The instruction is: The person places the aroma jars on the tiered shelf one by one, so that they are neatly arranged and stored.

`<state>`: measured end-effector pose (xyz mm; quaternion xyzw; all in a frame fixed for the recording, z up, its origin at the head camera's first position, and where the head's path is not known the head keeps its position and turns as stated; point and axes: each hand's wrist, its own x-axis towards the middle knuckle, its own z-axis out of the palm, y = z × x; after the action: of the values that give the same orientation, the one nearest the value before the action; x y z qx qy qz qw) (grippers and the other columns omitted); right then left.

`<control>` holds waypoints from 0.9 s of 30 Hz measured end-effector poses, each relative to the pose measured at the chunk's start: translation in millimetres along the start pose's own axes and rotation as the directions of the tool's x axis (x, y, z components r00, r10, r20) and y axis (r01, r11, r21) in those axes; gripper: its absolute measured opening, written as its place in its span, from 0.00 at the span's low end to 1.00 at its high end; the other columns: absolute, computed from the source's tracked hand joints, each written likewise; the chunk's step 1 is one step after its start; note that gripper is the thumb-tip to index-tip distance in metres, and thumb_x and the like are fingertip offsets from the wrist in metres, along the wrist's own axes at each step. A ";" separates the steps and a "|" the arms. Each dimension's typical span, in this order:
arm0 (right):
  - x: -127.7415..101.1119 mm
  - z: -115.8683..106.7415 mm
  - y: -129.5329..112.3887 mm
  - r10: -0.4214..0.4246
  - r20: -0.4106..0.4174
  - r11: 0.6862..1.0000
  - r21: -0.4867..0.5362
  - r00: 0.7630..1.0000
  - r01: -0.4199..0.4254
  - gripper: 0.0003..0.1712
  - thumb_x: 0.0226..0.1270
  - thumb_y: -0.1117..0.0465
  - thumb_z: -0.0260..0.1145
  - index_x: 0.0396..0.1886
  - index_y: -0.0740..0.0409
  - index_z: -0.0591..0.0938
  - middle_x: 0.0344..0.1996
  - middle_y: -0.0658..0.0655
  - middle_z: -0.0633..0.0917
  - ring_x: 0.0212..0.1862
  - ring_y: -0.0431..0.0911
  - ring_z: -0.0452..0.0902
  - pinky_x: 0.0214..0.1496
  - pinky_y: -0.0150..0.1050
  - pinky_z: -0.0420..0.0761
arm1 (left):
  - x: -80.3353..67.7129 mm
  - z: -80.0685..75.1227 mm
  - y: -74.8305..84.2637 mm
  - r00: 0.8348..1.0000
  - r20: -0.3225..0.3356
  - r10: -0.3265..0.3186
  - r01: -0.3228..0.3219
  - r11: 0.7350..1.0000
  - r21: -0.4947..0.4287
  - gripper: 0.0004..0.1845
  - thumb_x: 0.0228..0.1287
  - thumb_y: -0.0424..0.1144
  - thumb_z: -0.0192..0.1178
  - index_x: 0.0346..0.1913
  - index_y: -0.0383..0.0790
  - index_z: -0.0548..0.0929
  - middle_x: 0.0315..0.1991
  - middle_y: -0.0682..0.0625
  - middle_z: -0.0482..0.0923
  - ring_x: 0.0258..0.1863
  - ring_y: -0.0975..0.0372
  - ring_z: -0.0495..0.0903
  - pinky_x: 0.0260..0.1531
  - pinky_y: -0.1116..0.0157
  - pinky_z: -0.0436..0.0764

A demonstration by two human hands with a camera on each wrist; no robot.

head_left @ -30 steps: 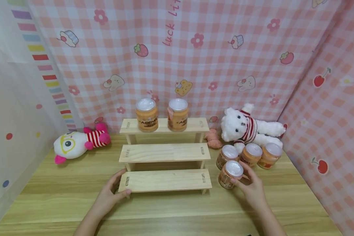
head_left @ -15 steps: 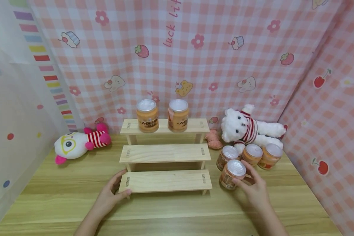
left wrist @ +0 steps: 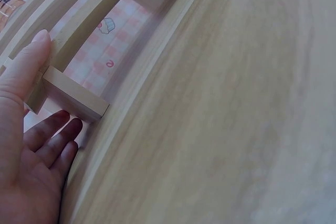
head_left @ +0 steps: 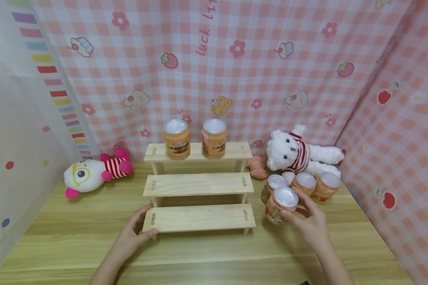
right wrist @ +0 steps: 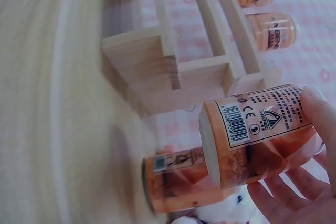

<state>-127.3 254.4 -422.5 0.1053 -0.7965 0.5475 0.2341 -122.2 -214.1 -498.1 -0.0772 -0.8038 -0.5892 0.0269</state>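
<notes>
A three-step wooden stand (head_left: 199,184) sits on the table, with two orange jars (head_left: 177,138) on its top step. My left hand (head_left: 132,233) holds the left end of the bottom step (left wrist: 73,98), thumb on top and fingers straight beside the leg. My right hand (head_left: 308,221) grips an orange jar with a silver lid (head_left: 281,205), lifted and tilted just right of the stand; its label and barcode face the right wrist camera (right wrist: 257,135). Three more orange jars (head_left: 304,184) stand behind it, one showing under the held jar (right wrist: 178,179).
A white plush bear in a striped shirt (head_left: 299,154) lies at the back right, behind the jars. A white and pink plush toy (head_left: 92,172) lies at the back left. Pink checked cloth walls close the back and right; a pale curtain hangs at the left.
My right hand has lifted the jar off the table and tilted it slightly up and to the right. The left hand has stayed on the bottom step.
</notes>
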 end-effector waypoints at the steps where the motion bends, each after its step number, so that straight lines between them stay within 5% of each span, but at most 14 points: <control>1: 1.0 0.4 -2.4 0.000 0.002 1.000 0.000 1.000 0.000 0.38 0.45 0.81 0.73 0.60 0.71 0.74 0.50 0.41 0.78 0.46 0.35 0.75 0.47 0.25 0.76 | -0.1 -0.1 0.1 1.000 0.000 -0.001 0.001 1.000 0.002 0.40 0.55 0.35 0.71 0.70 0.39 0.64 0.68 0.39 0.64 0.63 0.54 0.63 0.54 0.80 0.61; 8: 6.1 4.2 -16.1 0.013 0.014 1.000 -0.006 1.000 -0.013 0.39 0.45 0.80 0.73 0.62 0.66 0.74 0.50 0.42 0.79 0.46 0.36 0.76 0.48 0.26 0.76 | -0.4 -0.1 0.2 1.000 -0.001 0.004 -0.004 1.000 -0.006 0.40 0.55 0.34 0.70 0.70 0.37 0.63 0.68 0.37 0.63 0.60 0.72 0.63 0.54 0.81 0.61; 16: 16.7 16.4 -39.0 -0.008 0.035 0.999 0.033 0.999 0.007 0.38 0.46 0.79 0.73 0.62 0.66 0.74 0.47 0.51 0.80 0.46 0.37 0.77 0.47 0.26 0.76 | -0.1 0.2 -0.8 1.000 -0.001 0.005 -0.005 1.000 -0.005 0.40 0.55 0.34 0.70 0.70 0.37 0.64 0.68 0.37 0.63 0.61 0.71 0.64 0.54 0.81 0.61; 21: 24.6 26.9 -49.8 -0.037 0.072 0.998 0.055 0.997 0.033 0.39 0.46 0.79 0.74 0.62 0.66 0.74 0.47 0.62 0.80 0.46 0.37 0.76 0.47 0.27 0.77 | 0.1 -0.1 -0.9 1.000 0.000 0.017 -0.017 1.000 -0.008 0.40 0.55 0.34 0.70 0.70 0.37 0.64 0.68 0.38 0.62 0.65 0.49 0.61 0.55 0.81 0.60; 27: 35.1 41.3 -61.9 -0.047 0.116 0.993 0.114 0.992 0.034 0.39 0.46 0.78 0.74 0.62 0.66 0.74 0.50 0.63 0.79 0.46 0.39 0.77 0.45 0.29 0.79 | 0.5 -0.1 0.9 1.000 0.003 0.012 -0.012 1.000 -0.013 0.40 0.54 0.34 0.71 0.70 0.37 0.64 0.67 0.37 0.63 0.64 0.46 0.60 0.55 0.81 0.61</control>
<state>-142.2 196.0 -366.4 0.1666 -0.7747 0.5792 0.1913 -122.5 -213.9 -497.2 -0.0830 -0.7997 -0.5939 0.0285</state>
